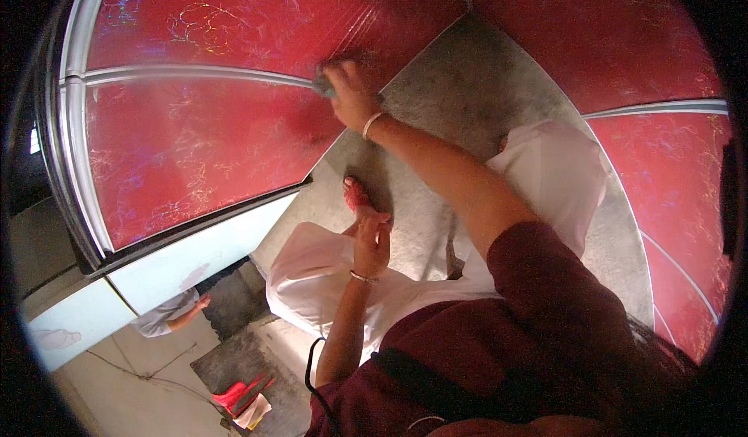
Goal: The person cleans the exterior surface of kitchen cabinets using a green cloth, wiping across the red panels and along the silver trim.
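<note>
My right hand (353,95) is stretched forward, gripping a dark grey-green pad or cloth (323,82), partly hidden by the fingers and blurred. It presses against a red glossy panel (263,33) with a shiny floral pattern, right at the end of a silver trim strip (198,74). Pale streaks (356,25) run across the red surface just above the hand. Over my bent leg in light trousers (310,261) hangs my left hand (372,238), loosely bent, with no object showing in it. Beyond its fingers is a reddish foot (356,194); whether it wears something is unclear.
Grey floor (467,68) narrows between the panel and another red panel (654,162) at right. A black edge strip (204,220) borders the left panel. At lower left are a co-worker's hand (201,302), a red plastic object (236,395), a pale cloth (254,412) and a cable (158,378).
</note>
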Demonstrator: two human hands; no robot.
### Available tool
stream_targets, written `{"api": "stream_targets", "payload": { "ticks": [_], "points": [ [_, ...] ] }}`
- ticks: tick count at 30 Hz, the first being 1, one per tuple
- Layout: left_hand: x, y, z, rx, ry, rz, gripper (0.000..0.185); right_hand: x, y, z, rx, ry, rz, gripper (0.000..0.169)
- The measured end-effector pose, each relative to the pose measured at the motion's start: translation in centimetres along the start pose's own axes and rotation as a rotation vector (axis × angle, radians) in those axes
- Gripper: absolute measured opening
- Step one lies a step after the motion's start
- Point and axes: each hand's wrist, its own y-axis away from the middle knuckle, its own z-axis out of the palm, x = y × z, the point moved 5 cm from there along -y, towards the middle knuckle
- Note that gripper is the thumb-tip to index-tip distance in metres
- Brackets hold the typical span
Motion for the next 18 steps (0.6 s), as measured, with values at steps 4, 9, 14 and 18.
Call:
{"api": "stream_targets", "payload": {
  "ticks": [4,9,14,18],
  "points": [
    [-0.2,0.2,0.0,0.007,-0.012,0.002,0.013,-1.4,3.5,2.3,-0.006,-0.123,0.092,0.059],
    [-0.2,0.4,-0.5,-0.009,-0.016,-0.066,0.01,-1.1,0.8,-0.2,0.205,-0.197,0.204,0.059],
    [-0.1,0.5,0.1,-0.001,-0.039,0.038,0.014,-1.9,-1.0,-0.2,0.226,-0.121,0.143,0.066],
    [0.4,0.3,0.1,-0.033,-0.028,0.02,0.014,-3.3,0.5,1.4,0.091,-0.129,0.036,0.067]
  ]
}}
